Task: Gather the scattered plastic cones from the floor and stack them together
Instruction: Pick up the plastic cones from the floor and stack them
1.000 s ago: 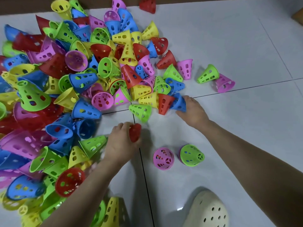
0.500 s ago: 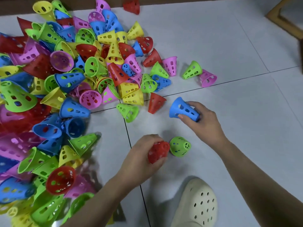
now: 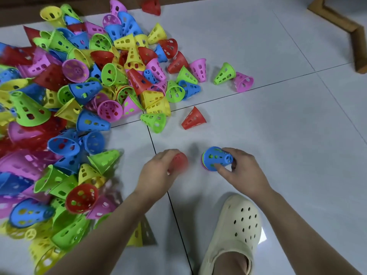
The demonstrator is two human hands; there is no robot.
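A big heap of perforated plastic cones (image 3: 65, 100) in red, blue, green, yellow and pink covers the left of the tiled floor. My right hand (image 3: 241, 171) grips a blue cone (image 3: 215, 158) pressed over a small stack on the floor; green and pink rims show under it. My left hand (image 3: 158, 173) holds a red cone (image 3: 179, 160), blurred, just left of that stack. A lone red cone (image 3: 193, 119) and a green cone (image 3: 154, 121) lie a little beyond my hands.
A cream clog on a foot (image 3: 236, 229) rests on the floor below my right hand. A green cone (image 3: 224, 73) and a pink cone (image 3: 243, 81) lie apart at the heap's right. A wooden frame (image 3: 345, 26) stands at top right. Pale tiles (image 3: 288, 126) stretch rightward.
My right hand has brought the blue cone down onto the green one, forming a stack. My left hand with the red cone has moved up beside it.
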